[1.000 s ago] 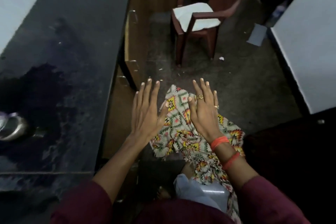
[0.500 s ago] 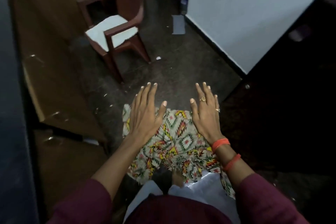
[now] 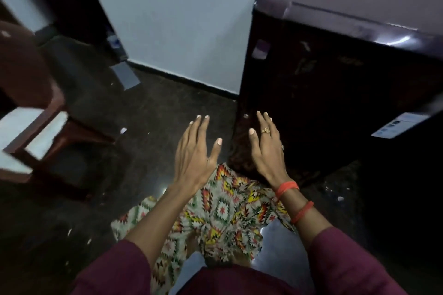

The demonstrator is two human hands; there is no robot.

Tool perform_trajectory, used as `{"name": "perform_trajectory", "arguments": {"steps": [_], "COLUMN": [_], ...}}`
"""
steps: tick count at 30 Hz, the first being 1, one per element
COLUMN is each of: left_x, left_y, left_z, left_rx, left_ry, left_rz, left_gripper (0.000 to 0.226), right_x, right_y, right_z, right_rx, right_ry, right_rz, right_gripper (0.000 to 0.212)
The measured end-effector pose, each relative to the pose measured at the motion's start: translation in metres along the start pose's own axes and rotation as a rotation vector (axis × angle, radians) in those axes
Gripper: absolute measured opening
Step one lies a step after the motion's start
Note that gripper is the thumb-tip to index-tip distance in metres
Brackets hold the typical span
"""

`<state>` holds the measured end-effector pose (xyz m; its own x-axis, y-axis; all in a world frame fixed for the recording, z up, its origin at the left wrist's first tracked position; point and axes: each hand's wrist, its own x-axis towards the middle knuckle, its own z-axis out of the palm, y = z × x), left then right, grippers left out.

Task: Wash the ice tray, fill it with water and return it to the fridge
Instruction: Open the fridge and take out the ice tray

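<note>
A dark maroon fridge (image 3: 335, 84) stands at the right with its door shut, seen from above. My left hand (image 3: 195, 153) is held out flat over the floor, fingers spread, holding nothing. My right hand (image 3: 267, 148), with a ring and orange wrist threads, is also spread and empty, in front of the fridge's lower left corner. I cannot tell whether it touches the fridge. No ice tray is in view.
A brown plastic chair (image 3: 31, 108) with a white cloth on its seat stands at the left. A white wall (image 3: 172, 19) with a dark skirting runs behind. The dark floor (image 3: 148, 115) lies between chair and fridge. Patterned clothing (image 3: 223, 213) hangs below my hands.
The view has swung right, away from the black counter and past the chair, so the fridge now fills the right side. Both hands stay spread and empty in front of me.
</note>
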<state>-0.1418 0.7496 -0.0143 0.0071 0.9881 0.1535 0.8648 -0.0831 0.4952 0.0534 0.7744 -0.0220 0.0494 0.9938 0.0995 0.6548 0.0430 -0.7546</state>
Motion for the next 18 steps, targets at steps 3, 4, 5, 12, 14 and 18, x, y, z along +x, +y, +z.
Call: {"name": "perform_trajectory", "arguments": {"steps": [3, 4, 5, 12, 14, 18], "left_x": [0.037, 0.047, 0.059, 0.130, 0.147, 0.185], "left_y": [-0.003, -0.004, -0.005, -0.004, 0.002, 0.022], "left_z": [0.000, -0.001, -0.003, -0.012, -0.014, -0.013], "left_rx": [-0.039, -0.052, -0.065, -0.140, -0.177, -0.297], "left_ry": [-0.045, -0.053, -0.062, -0.092, -0.089, -0.092], "left_rz": [0.100, 0.125, 0.153, 0.286, 0.296, 0.268], "left_gripper": [0.073, 0.073, 0.073, 0.075, 0.075, 0.072], "right_x": [0.016, 0.021, 0.028, 0.074, 0.089, 0.121], "right_y": [-0.004, -0.006, -0.009, -0.036, -0.042, -0.046], "right_z": [0.001, 0.002, 0.002, -0.009, -0.013, -0.021], "right_rx": [0.049, 0.068, 0.085, 0.190, 0.225, 0.277], "right_ry": [0.087, 0.107, 0.131, 0.297, 0.327, 0.373], "right_rz": [0.092, 0.113, 0.132, 0.169, 0.173, 0.177], "right_gripper": [0.054, 0.054, 0.054, 0.053, 0.052, 0.052]}}
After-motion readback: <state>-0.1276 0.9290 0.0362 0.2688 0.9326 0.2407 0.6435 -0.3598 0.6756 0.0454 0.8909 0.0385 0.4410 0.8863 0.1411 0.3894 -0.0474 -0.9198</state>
